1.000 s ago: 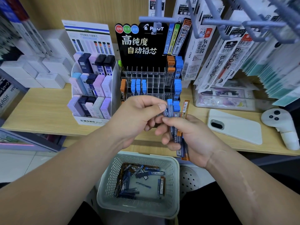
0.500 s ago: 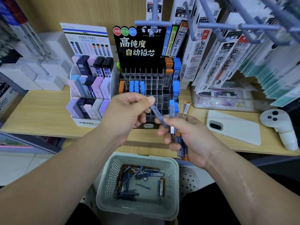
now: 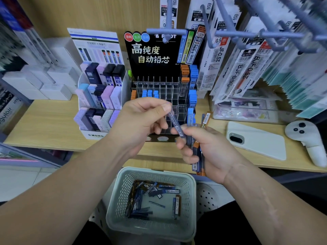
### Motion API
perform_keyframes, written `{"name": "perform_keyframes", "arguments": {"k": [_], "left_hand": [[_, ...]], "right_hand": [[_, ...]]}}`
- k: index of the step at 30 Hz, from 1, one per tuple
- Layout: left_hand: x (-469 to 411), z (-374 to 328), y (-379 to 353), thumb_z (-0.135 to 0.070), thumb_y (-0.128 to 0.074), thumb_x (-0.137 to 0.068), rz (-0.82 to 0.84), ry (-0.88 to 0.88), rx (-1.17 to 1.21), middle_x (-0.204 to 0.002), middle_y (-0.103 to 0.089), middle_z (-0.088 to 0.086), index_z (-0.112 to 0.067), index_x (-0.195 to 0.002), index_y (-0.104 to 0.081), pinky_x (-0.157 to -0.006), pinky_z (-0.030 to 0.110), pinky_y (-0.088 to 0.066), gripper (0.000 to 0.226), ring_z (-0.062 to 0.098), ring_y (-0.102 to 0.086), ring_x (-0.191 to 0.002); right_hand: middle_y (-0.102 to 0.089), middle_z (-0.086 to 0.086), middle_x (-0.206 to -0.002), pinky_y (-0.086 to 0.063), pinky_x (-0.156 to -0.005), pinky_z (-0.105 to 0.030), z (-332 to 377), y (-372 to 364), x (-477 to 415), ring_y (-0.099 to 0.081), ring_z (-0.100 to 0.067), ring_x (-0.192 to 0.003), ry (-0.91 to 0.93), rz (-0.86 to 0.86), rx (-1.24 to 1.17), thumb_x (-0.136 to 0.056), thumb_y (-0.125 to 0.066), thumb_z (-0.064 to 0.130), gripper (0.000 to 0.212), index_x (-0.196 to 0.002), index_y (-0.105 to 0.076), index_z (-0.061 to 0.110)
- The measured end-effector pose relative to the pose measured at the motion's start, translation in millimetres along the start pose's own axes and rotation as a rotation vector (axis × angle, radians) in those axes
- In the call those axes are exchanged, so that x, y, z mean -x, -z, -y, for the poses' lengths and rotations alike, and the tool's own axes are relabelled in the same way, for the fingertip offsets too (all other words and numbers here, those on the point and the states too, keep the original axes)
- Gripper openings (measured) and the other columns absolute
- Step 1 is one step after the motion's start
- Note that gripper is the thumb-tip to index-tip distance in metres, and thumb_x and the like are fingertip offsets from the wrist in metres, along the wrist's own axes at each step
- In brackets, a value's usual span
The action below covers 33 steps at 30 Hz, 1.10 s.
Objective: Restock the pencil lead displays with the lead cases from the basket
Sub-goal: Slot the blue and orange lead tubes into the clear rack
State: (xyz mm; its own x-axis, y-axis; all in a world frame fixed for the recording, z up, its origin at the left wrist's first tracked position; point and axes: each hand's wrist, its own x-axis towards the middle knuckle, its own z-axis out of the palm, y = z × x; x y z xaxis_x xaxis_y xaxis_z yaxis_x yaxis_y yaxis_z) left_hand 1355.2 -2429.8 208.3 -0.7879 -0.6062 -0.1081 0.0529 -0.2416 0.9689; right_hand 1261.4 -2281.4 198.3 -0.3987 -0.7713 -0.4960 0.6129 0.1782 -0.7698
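**Layout**
- The counter (image 3: 53,124) carries the black lead display (image 3: 152,50) at 12 o'clock from the hands, with a white phone (image 3: 256,140) at 3 o'clock.
- Many of the display's clear slots (image 3: 164,92) hold nothing. Blue and orange caps fill a few slots on its left and the columns at its right.
- The basket (image 3: 122,191) sits at 6 o'clock, below the counter edge, with loose lead cases (image 3: 150,191) on its floor.

**Hands**
- The right hand (image 3: 212,149) curls its fingers round a bundle of cases (image 3: 197,152).
- The left hand (image 3: 139,122) pinches the upper end of a single blue case (image 3: 175,123) between thumb and forefinger. The lower end lies at the right fingertips.

**Likely faults**
1. Bundle spill. If the right fingers loosen as the single case leaves them, the bundle fans out and may fall past the basket rim.
2. Wrong slot. The slot labels are small and the grade print on the case is not legible here.
3. Pivot and drop. An end-only pinch lets the case swing.
4. Seated cases tip if nudged during insertion.
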Motion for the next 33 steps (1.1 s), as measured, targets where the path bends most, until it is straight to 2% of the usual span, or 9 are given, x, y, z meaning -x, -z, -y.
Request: {"name": "perform_keyframes", "arguments": {"k": [2, 5, 8, 16, 20, 22, 24, 26, 33], "left_hand": [[-5, -7, 5, -0.016, -0.078, -0.073, -0.070, -0.076, -0.100, -0.067, -0.068, 0.007, -0.016, -0.074, -0.076, -0.045, 0.023, -0.043, 0.003, 0.017, -0.059, -0.052], [-17, -25, 15, -0.004, -0.078, -0.081, -0.166, -0.202, -0.270, -0.065, -0.070, 0.008, -0.012, -0.080, -0.074, -0.050, 0.024, -0.048, 0.009, 0.020, -0.065, -0.057], [-34, -40, 17, -0.004, -0.079, -0.081, -0.217, -0.285, -0.418, -0.062, -0.069, 0.003, -0.013, -0.079, -0.071, -0.053, 0.025, -0.053, 0.013, 0.020, -0.070, -0.061], [-67, -45, 12, -0.004, -0.079, -0.081, -0.173, -0.253, -0.678, -0.068, -0.070, 0.011, -0.012, -0.077, -0.065, -0.060, 0.031, -0.059, 0.017, 0.019, -0.074, -0.065], [-69, -41, 13, -0.010, -0.083, -0.079, -0.162, -0.307, -0.879, -0.066, -0.070, 0.003, -0.012, -0.070, -0.066, -0.067, 0.041, -0.061, 0.019, 0.020, -0.072, -0.065], [-71, -41, 12, -0.014, -0.084, -0.078, -0.152, -0.315, -0.942, -0.064, -0.067, -0.004, -0.014, -0.069, -0.068, -0.063, 0.034, -0.057, 0.018, 0.014, -0.067, -0.062], [-73, -41, 10, -0.017, -0.085, -0.078, -0.156, -0.325, -0.961, -0.062, -0.061, -0.015, -0.012, -0.072, -0.072, -0.057, 0.020, -0.047, 0.014, 0.000, -0.056, -0.054], [-74, -41, 7, -0.017, -0.084, -0.079, -0.167, -0.305, -0.957, -0.060, -0.058, -0.019, -0.010, -0.075, -0.075, -0.054, 0.007, -0.037, 0.012, -0.007, -0.052, -0.050], [-79, -46, 2, -0.017, -0.079, -0.085, -0.101, -0.210, -1.031, -0.057, -0.055, -0.019, -0.004, -0.079, -0.074, -0.050, 0.002, -0.035, 0.015, -0.011, -0.052, -0.047]], "right_hand": [[-0.059, -0.009, -0.065, -0.026, -0.041, -0.020, 1, -2, -4, -0.040, -0.012, -0.047, 0.014, -0.026, -0.003, -0.100, -0.056, 0.015, 0.017, -0.104, -0.066, 0.002], [-0.060, -0.008, -0.065, -0.027, -0.041, -0.021, 4, -4, -10, -0.042, -0.012, -0.048, 0.048, -0.079, 0.004, -0.101, -0.055, 0.014, 0.018, -0.102, -0.068, 0.002], [-0.059, -0.007, -0.065, -0.028, -0.041, -0.021, 7, -5, -12, -0.042, -0.012, -0.049, 0.063, -0.075, -0.005, -0.101, -0.055, 0.013, 0.020, -0.105, -0.070, 0.000], [-0.046, 0.000, -0.060, -0.026, -0.041, -0.021, 10, 1, -12, -0.036, -0.012, -0.049, 0.025, 0.013, 0.052, -0.100, -0.056, 0.013, 0.020, -0.107, -0.069, 0.001], [-0.047, 0.000, -0.061, -0.025, -0.042, -0.023, 12, 0, -12, -0.036, -0.012, -0.049, 0.023, -0.004, 0.092, -0.099, -0.056, 0.013, 0.018, -0.104, -0.070, 0.003], [-0.046, 0.000, -0.060, -0.025, -0.042, -0.023, 13, -1, -13, -0.036, -0.012, -0.049, 0.028, -0.005, 0.090, -0.098, -0.056, 0.012, 0.017, -0.102, -0.071, 0.003], [-0.046, -0.001, -0.060, -0.024, -0.043, -0.023, 13, -3, -12, -0.035, -0.012, -0.049, 0.032, -0.002, 0.079, -0.099, -0.055, 0.011, 0.017, -0.100, -0.070, 0.003], [-0.046, -0.001, -0.060, -0.025, -0.043, -0.023, 12, -5, -10, -0.036, -0.013, -0.049, 0.027, -0.002, 0.078, -0.100, -0.054, 0.010, 0.017, -0.100, -0.070, 0.003], [-0.047, -0.002, -0.061, -0.027, -0.043, -0.024, 7, -6, -6, -0.037, -0.013, -0.049, 0.006, -0.008, 0.090, -0.100, -0.055, 0.010, 0.018, -0.102, -0.071, 0.003]]}}
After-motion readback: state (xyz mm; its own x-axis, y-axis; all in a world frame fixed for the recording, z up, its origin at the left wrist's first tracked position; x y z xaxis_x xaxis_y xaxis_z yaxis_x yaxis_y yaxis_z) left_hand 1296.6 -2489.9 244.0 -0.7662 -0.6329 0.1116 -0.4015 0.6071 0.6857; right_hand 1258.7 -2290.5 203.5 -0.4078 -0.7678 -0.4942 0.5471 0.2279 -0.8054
